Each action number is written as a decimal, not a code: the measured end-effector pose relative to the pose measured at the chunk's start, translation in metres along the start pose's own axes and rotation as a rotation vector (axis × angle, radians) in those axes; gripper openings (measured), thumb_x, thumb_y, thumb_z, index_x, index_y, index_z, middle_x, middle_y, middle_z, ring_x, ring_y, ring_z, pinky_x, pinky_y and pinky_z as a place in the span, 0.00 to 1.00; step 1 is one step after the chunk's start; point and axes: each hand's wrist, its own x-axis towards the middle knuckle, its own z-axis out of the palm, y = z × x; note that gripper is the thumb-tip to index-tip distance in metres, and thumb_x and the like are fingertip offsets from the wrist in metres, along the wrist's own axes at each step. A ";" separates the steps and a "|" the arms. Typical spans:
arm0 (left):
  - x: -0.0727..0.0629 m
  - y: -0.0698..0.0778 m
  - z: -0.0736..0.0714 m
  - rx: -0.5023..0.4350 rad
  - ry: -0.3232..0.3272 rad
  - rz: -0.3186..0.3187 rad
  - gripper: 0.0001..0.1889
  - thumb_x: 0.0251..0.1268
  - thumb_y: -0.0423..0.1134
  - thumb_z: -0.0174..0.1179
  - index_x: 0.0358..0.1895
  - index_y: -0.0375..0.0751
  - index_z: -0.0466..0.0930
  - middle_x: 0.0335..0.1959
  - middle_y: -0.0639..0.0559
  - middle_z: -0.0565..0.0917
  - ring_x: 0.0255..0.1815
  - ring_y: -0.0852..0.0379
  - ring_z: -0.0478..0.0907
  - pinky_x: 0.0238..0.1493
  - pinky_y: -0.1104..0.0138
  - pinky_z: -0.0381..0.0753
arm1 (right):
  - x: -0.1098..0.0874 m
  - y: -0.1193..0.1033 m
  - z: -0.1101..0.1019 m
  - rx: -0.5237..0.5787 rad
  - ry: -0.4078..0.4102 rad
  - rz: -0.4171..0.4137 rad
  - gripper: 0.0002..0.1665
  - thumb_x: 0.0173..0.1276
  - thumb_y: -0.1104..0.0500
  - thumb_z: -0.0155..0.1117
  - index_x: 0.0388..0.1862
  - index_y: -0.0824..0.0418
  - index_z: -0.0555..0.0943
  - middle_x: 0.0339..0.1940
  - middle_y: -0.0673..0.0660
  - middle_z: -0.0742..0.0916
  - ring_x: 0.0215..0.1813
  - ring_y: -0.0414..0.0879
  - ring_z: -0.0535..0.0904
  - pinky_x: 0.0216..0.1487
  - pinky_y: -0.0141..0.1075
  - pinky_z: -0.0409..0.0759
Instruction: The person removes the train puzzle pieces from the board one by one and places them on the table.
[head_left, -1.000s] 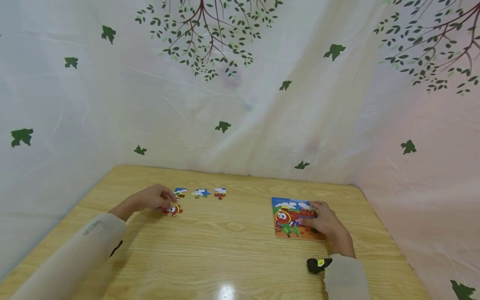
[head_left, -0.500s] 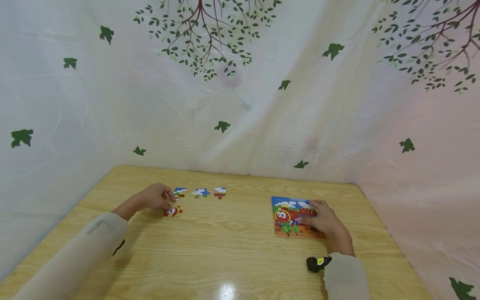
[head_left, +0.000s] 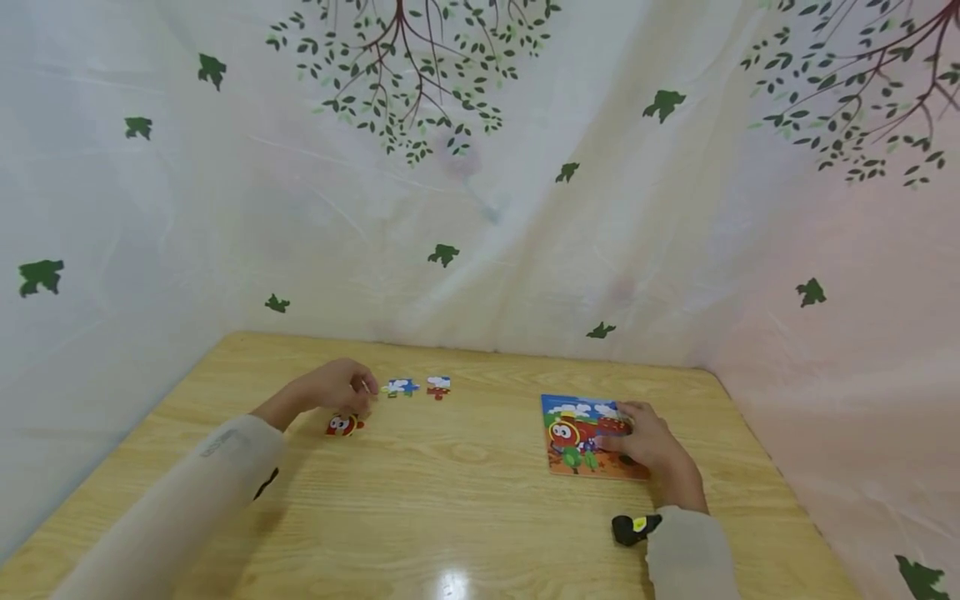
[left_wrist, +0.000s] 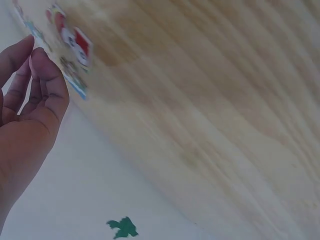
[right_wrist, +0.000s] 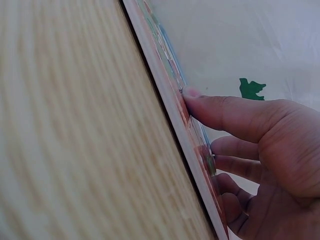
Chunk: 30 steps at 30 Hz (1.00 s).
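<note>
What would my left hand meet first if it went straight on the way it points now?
Probably the blue-and-white puzzle piece, just beyond the fingertips of your left hand in the head view. Depth is unclear, though, so it might pass over the piece.

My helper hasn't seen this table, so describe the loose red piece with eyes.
On the wooden table, find the person's left hand, left of the puzzle board. Just below that hand in the head view lies the red piece. Unlike the two cloud pieces farther back, it shows white eyes.
</note>
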 end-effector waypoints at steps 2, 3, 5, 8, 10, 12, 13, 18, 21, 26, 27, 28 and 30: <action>0.006 0.007 0.003 0.026 0.004 0.024 0.10 0.63 0.28 0.65 0.47 0.31 0.82 0.36 0.46 0.83 0.35 0.54 0.78 0.38 0.62 0.80 | 0.000 0.001 0.001 0.003 0.000 0.001 0.54 0.68 0.46 0.73 0.80 0.70 0.58 0.78 0.75 0.58 0.75 0.78 0.51 0.70 0.72 0.54; 0.010 0.009 0.005 0.042 0.007 0.029 0.10 0.63 0.28 0.65 0.47 0.32 0.83 0.36 0.47 0.83 0.35 0.54 0.78 0.38 0.62 0.80 | 0.000 0.002 0.001 0.000 0.000 0.000 0.54 0.68 0.45 0.73 0.80 0.71 0.58 0.77 0.75 0.58 0.74 0.78 0.51 0.70 0.72 0.54; 0.017 0.015 0.008 0.053 0.004 0.033 0.09 0.64 0.29 0.65 0.47 0.33 0.83 0.36 0.48 0.83 0.35 0.55 0.78 0.38 0.64 0.80 | 0.000 0.003 0.002 -0.005 -0.001 0.001 0.54 0.68 0.46 0.73 0.80 0.71 0.58 0.77 0.75 0.58 0.74 0.78 0.51 0.70 0.72 0.55; 0.027 0.025 0.015 0.037 -0.004 0.029 0.09 0.66 0.30 0.65 0.47 0.33 0.84 0.34 0.48 0.83 0.32 0.56 0.78 0.34 0.65 0.79 | 0.001 0.004 0.002 -0.023 0.000 -0.002 0.54 0.68 0.46 0.73 0.80 0.71 0.58 0.77 0.76 0.58 0.75 0.78 0.52 0.70 0.72 0.55; 0.034 0.031 0.019 0.029 -0.011 0.046 0.09 0.66 0.30 0.65 0.47 0.32 0.84 0.33 0.48 0.84 0.30 0.57 0.78 0.33 0.66 0.78 | 0.002 0.003 0.002 -0.028 0.000 -0.004 0.54 0.67 0.46 0.74 0.80 0.71 0.58 0.77 0.76 0.59 0.75 0.78 0.52 0.71 0.71 0.55; 0.040 0.037 0.025 0.032 -0.014 0.067 0.08 0.65 0.29 0.64 0.46 0.33 0.84 0.32 0.49 0.84 0.28 0.59 0.78 0.32 0.67 0.77 | 0.002 0.003 0.001 -0.029 0.000 -0.008 0.55 0.67 0.46 0.74 0.79 0.71 0.58 0.77 0.76 0.59 0.75 0.78 0.52 0.71 0.71 0.55; 0.043 0.040 0.028 0.035 -0.015 0.077 0.08 0.65 0.29 0.64 0.45 0.33 0.84 0.31 0.50 0.84 0.28 0.59 0.77 0.32 0.67 0.76 | 0.002 0.002 0.001 -0.031 0.000 -0.012 0.55 0.67 0.46 0.74 0.79 0.72 0.58 0.77 0.76 0.59 0.75 0.79 0.52 0.70 0.71 0.55; 0.057 0.057 0.041 0.014 -0.035 0.108 0.07 0.65 0.29 0.64 0.45 0.33 0.84 0.33 0.50 0.85 0.28 0.61 0.77 0.32 0.69 0.78 | 0.001 0.001 0.000 -0.028 0.001 -0.026 0.54 0.67 0.46 0.74 0.79 0.73 0.58 0.77 0.77 0.59 0.75 0.79 0.52 0.70 0.71 0.56; 0.066 0.068 0.048 -0.008 -0.040 0.112 0.08 0.66 0.29 0.65 0.47 0.32 0.83 0.34 0.48 0.85 0.29 0.58 0.79 0.33 0.68 0.79 | 0.000 0.002 0.000 -0.031 0.002 -0.030 0.55 0.67 0.46 0.74 0.79 0.73 0.58 0.76 0.77 0.59 0.74 0.79 0.52 0.70 0.71 0.56; 0.081 0.083 0.058 -0.005 -0.038 0.144 0.11 0.67 0.30 0.65 0.50 0.30 0.82 0.31 0.47 0.85 0.29 0.52 0.81 0.34 0.66 0.79 | 0.000 0.002 0.000 -0.031 0.003 -0.030 0.55 0.67 0.46 0.74 0.79 0.73 0.58 0.76 0.78 0.59 0.74 0.79 0.52 0.70 0.71 0.56; 0.084 0.086 0.060 0.000 -0.038 0.150 0.11 0.66 0.31 0.65 0.50 0.30 0.82 0.31 0.47 0.85 0.28 0.52 0.81 0.33 0.66 0.79 | 0.000 0.002 0.000 -0.031 0.003 -0.031 0.55 0.67 0.46 0.74 0.79 0.73 0.58 0.76 0.78 0.59 0.74 0.79 0.52 0.70 0.71 0.56; 0.087 0.088 0.062 0.005 -0.038 0.153 0.12 0.66 0.31 0.66 0.50 0.31 0.83 0.30 0.49 0.84 0.27 0.53 0.80 0.32 0.66 0.79 | 0.000 0.001 0.000 -0.030 0.001 -0.031 0.55 0.67 0.45 0.74 0.79 0.73 0.58 0.76 0.78 0.59 0.74 0.79 0.52 0.70 0.71 0.56; 0.093 0.093 0.066 0.008 -0.041 0.141 0.12 0.66 0.33 0.66 0.51 0.32 0.83 0.28 0.51 0.83 0.24 0.56 0.77 0.27 0.67 0.76 | 0.000 0.001 0.000 -0.023 -0.001 -0.031 0.55 0.67 0.46 0.74 0.79 0.73 0.57 0.76 0.78 0.59 0.74 0.79 0.53 0.70 0.71 0.56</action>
